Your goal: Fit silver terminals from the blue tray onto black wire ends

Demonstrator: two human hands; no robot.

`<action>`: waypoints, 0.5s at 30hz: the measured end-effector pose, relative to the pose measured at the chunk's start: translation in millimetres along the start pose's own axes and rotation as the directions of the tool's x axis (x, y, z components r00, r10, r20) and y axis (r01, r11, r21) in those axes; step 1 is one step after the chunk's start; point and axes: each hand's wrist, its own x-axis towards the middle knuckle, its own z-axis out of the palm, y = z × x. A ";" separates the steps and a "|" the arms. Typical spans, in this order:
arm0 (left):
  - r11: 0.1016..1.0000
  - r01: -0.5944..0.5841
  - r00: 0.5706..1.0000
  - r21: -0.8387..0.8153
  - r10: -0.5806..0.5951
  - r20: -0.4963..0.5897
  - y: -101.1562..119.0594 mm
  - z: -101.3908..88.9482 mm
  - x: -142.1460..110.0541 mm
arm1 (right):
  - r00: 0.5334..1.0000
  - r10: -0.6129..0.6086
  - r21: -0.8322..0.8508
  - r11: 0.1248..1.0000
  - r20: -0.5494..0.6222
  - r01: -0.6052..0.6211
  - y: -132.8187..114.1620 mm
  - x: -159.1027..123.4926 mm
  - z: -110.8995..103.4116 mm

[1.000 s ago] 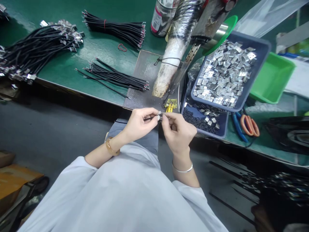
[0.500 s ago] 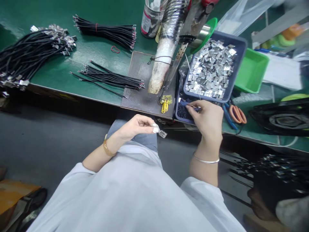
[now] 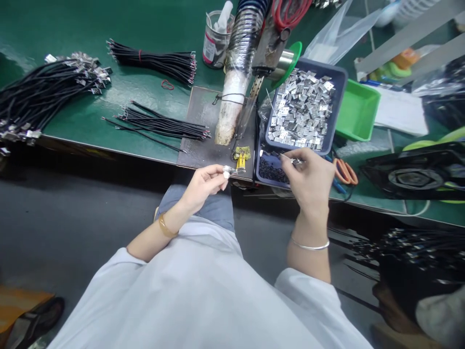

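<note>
My left hand (image 3: pixel 205 188) is closed in a pinch, with white coverings on the thumb and fingertip. A small silver metal connector (image 3: pixel 240 170), which looks like a USB plug, juts from its fingertips beside the yellow-handled tool (image 3: pixel 240 159). Over the right part of the lower blue tray (image 3: pixel 258 180) is my right hand (image 3: pixel 310 177), thumb and finger pinched together. Something thin and light shows at its fingertips, too small to name. Small black parts (image 3: pixel 271 170) lie in that tray. Above it rests an upper blue tray (image 3: pixel 337 104) full of silver connectors (image 3: pixel 301 111).
Black cables (image 3: pixel 160 122) lie loose at the bench edge, with a tied cable bundle (image 3: pixel 156 59) behind. Cables with silver ends (image 3: pixel 43 94) pile at left. A white-tipped duct (image 3: pixel 228 114), a green bin (image 3: pixel 358 114), orange-handled scissors (image 3: pixel 345 172) and a jar (image 3: pixel 214 43) stand around.
My right hand left my left hand, reached right to the lower tray and has stayed there. My left hand kept the connector, dipping slightly, then rising. The camera view shifted.
</note>
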 end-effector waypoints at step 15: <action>0.651 -0.438 0.809 0.619 0.586 -0.044 -10.2 15.8 -7.2 | 0.999 0.007 0.554 0.832 0.053 -0.035 -67.4 -48.3 42.5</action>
